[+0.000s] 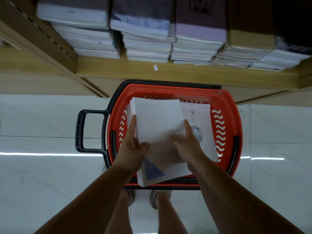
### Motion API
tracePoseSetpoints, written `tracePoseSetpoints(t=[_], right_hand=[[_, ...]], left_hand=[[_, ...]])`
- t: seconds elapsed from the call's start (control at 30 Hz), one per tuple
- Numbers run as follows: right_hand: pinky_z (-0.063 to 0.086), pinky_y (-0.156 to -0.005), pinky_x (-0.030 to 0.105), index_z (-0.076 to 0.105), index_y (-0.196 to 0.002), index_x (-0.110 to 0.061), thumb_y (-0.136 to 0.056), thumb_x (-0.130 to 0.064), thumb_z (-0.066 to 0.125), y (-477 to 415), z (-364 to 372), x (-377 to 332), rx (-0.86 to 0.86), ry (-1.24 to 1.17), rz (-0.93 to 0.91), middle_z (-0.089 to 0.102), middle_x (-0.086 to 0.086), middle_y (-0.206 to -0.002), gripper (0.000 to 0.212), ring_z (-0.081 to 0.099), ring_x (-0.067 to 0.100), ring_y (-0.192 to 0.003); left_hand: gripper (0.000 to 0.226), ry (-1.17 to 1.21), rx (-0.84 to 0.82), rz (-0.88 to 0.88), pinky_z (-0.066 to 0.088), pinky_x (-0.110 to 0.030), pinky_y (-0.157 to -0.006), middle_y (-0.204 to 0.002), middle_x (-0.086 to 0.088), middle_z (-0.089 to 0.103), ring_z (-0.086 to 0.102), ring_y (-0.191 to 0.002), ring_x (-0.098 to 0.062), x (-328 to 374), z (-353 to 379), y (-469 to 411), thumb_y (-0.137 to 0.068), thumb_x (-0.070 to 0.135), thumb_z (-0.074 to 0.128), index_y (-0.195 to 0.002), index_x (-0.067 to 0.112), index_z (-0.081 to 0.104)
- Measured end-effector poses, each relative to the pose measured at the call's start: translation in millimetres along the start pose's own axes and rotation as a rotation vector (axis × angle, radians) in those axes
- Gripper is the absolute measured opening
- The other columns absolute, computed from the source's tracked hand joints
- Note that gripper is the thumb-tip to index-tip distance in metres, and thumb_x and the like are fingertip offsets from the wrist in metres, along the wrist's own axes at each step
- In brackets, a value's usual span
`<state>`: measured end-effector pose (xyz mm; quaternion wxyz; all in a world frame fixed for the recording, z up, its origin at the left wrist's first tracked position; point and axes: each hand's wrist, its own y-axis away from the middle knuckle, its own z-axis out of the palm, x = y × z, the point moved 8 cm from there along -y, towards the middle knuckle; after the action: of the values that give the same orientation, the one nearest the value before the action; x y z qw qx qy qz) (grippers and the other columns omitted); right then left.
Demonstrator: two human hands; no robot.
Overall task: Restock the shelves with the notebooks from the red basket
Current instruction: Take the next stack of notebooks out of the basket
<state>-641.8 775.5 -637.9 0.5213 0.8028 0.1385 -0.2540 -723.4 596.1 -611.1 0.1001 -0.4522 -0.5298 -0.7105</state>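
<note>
One clear read: a large "9" on the pale notebook cover (200, 115) lying in the red basket (228, 105), at three o'clock of the white stack (158, 122). At six o'clock of that numeral sits a smaller "27", and the tiny line beneath it is too small to read. Faint grey print along the white stack's twelve o'clock edge is illegible. On the shelf (168, 73), the white sticker (155, 67) and the dark boxed mark (200, 5) at one o'clock are blurred.

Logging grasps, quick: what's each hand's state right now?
Left hand: holding the notebook stack by its left edge.
Right hand: holding the same stack by its right edge.
</note>
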Motion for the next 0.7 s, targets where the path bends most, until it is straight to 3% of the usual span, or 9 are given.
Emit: tracePoseSetpoints(t=[0.13,0.23,0.33,0.4,0.47,0.57,0.7], right_hand=[[0.036,-0.099,0.037,0.012,-0.162,-0.035,-0.1,-0.037,0.062,37,-15,-10,-0.101,-0.06,0.121,0.032,0.0,-0.16,0.079,0.039,0.026,-0.14],[0.033,-0.109,0.043,0.015,-0.161,-0.036,-0.101,-0.044,0.057,77,-34,-27,-0.158,-0.056,0.153,0.028,0.001,-0.164,0.074,0.035,0.027,-0.144],[0.032,-0.115,0.047,0.014,-0.161,-0.038,-0.1,-0.05,0.056,126,-58,-50,-0.186,-0.063,0.131,0.027,-0.001,-0.165,0.075,0.037,0.028,-0.144],[0.032,-0.116,0.047,0.015,-0.161,-0.04,-0.099,-0.051,0.057,159,-75,-68,-0.194,-0.061,0.098,0.027,-0.001,-0.165,0.075,0.037,0.028,-0.145],[0.032,-0.117,0.046,0.015,-0.161,-0.041,-0.098,-0.053,0.057,193,-92,-88,-0.208,-0.036,0.054,0.028,-0.002,-0.166,0.076,0.036,0.029,-0.146],[0.039,-0.115,0.041,0.02,-0.158,-0.046,-0.095,-0.052,0.063,241,-114,-114,-0.211,-0.087,-0.026,0.042,-0.005,-0.158,0.077,0.048,0.024,-0.137],[0.05,-0.107,0.042,0.034,-0.142,-0.066,-0.075,-0.062,0.071,286,-140,-143,-0.14,-0.214,-0.142,0.063,-0.019,-0.131,0.076,0.064,0.013,-0.117]], left_hand=[[0.094,-0.04,-0.005,0.03,0.06,-0.023,-0.082,-0.14,0.011,0.048,0.055,-0.124,-0.015,39,11,33,-0.096,-0.002,0.058,-0.155,0.055,0.013],[0.091,-0.028,0.009,0.026,0.061,-0.032,-0.087,-0.134,0.013,0.052,0.056,-0.121,-0.014,75,18,69,-0.096,-0.001,0.058,-0.153,0.057,0.018],[0.088,0.028,0.023,-0.012,0.054,-0.054,-0.1,-0.135,0.005,0.059,0.059,-0.123,-0.02,110,17,113,-0.095,-0.004,0.059,-0.152,0.056,0.027],[0.086,0.056,0.004,0.003,0.049,-0.057,-0.106,-0.14,0.003,0.06,0.058,-0.129,-0.025,139,18,145,-0.094,-0.007,0.057,-0.151,0.052,0.033],[0.084,0.044,0.02,0.042,0.051,-0.049,-0.105,-0.136,-0.002,0.065,0.061,-0.125,-0.026,171,18,178,-0.094,-0.009,0.057,-0.15,0.05,0.038],[0.079,0.025,0.057,0.108,0.057,-0.027,-0.092,-0.129,0.0,0.07,0.066,-0.118,-0.02,217,17,222,-0.093,-0.012,0.054,-0.141,0.05,0.046],[0.077,0.033,0.025,0.134,0.055,-0.022,-0.086,-0.127,0.012,0.071,0.067,-0.117,-0.012,259,16,258,-0.095,-0.014,0.048,-0.146,0.043,0.043]])
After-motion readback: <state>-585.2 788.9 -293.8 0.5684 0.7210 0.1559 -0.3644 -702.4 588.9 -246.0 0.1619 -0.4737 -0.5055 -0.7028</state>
